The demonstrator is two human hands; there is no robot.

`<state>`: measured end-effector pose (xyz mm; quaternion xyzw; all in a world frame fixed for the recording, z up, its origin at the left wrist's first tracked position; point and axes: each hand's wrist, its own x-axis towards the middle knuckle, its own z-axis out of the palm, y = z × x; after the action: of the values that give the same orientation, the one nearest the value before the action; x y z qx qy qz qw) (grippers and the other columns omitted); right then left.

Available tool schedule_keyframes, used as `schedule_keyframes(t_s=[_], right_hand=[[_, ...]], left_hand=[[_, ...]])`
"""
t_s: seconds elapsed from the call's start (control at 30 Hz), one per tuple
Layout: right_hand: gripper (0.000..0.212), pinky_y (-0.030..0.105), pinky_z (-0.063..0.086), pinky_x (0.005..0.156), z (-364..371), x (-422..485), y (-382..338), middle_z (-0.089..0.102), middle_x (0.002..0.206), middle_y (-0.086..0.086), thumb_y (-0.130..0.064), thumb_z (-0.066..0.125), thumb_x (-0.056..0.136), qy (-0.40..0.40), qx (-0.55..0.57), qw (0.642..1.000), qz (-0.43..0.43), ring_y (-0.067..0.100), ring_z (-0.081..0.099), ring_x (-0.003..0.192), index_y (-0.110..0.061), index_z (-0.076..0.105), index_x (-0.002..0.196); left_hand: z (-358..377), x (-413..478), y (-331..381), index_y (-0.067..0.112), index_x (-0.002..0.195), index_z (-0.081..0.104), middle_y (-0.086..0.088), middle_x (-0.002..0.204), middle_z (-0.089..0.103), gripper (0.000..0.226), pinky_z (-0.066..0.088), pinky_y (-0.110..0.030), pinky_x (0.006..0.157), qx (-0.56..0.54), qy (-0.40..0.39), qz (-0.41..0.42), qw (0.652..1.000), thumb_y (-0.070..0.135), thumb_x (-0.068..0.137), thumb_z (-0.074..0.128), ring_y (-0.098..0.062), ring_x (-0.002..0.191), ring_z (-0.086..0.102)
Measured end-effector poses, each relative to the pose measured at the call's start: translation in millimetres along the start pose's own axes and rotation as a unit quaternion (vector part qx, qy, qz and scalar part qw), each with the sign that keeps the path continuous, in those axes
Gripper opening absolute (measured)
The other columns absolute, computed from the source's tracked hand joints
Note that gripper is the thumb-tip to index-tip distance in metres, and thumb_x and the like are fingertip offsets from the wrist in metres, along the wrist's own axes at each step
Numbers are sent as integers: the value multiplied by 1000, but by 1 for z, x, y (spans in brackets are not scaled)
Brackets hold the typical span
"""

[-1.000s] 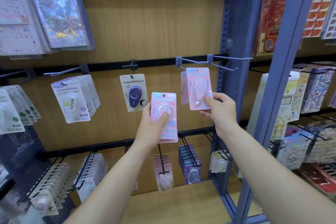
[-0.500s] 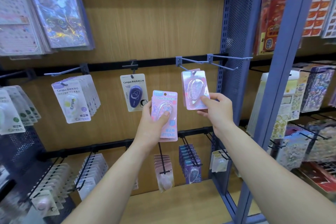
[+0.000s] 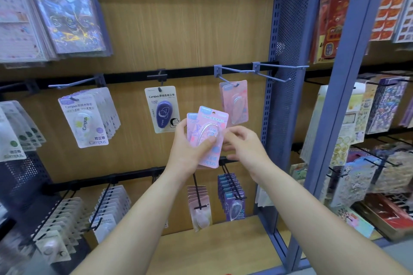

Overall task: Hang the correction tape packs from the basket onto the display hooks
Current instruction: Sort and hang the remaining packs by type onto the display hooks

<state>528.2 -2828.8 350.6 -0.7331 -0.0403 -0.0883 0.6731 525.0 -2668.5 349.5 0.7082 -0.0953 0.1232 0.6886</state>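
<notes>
My left hand (image 3: 186,154) grips two pink correction tape packs, fanned a little. The front pack (image 3: 213,125) tilts right with my thumb across its clear blister; the second pack (image 3: 191,121) peeks out behind it on the left. My right hand (image 3: 245,147) is just right of the front pack, fingers loosely curled at its edge, holding nothing that I can see. Above, more pink packs (image 3: 234,101) hang on a blue double hook (image 3: 245,72). No basket is in view.
A purple Campus pack (image 3: 162,109) hangs alone to the left, and a row of white Campus packs (image 3: 86,118) further left. The lower rail carries several filled hooks (image 3: 231,187). A blue perforated upright (image 3: 281,96) bounds the bay; sticker sheets (image 3: 380,107) hang beyond it.
My right hand let go of the pink pack, which now hangs on the blue hook, and dropped down to the packs in my left hand. My left hand rose slightly and tilted its packs.
</notes>
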Motion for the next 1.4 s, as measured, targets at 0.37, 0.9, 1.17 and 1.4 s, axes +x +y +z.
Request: schedule_keyframes(t_s=[0.37, 0.9, 1.17, 1.4], right_hand=[[13, 42, 57, 90, -24, 27, -9, 73, 112, 1, -29, 61, 102, 76, 47, 996, -28, 22, 71, 104, -18, 66, 108], [28, 31, 50, 76, -33, 69, -22, 67, 115, -4, -35, 62, 100, 139, -38, 989, -29, 17, 64, 104, -16, 64, 122], [38, 28, 41, 89, -60, 53, -10, 59, 115, -7, -36, 67, 97, 145, -205, 966, -54, 12, 55, 108, -16, 61, 128], [14, 20, 43, 78, -91, 42, -16, 68, 102, -12, -29, 69, 95, 94, -257, 955, -117, 5, 62, 99, -21, 70, 106]], left_hand=[[-7, 2, 4, 32, 128, 48, 9, 115, 69, 37, 55, -16, 59, 8, 20, -28, 999, 9, 101, 59, 4, 83, 70], [-7, 10, 12, 24, 117, 57, 11, 101, 77, 29, 58, -21, 65, 65, 21, -24, 997, 15, 94, 73, -2, 84, 73], [28, 52, 34, 20, 112, 65, 12, 106, 70, 35, 52, -21, 80, 166, -22, 74, 983, 17, 83, 84, -4, 96, 65], [58, 83, 45, 14, 119, 67, 2, 110, 73, 40, 56, -34, 90, 151, 12, 82, 985, 19, 83, 84, -15, 102, 68]])
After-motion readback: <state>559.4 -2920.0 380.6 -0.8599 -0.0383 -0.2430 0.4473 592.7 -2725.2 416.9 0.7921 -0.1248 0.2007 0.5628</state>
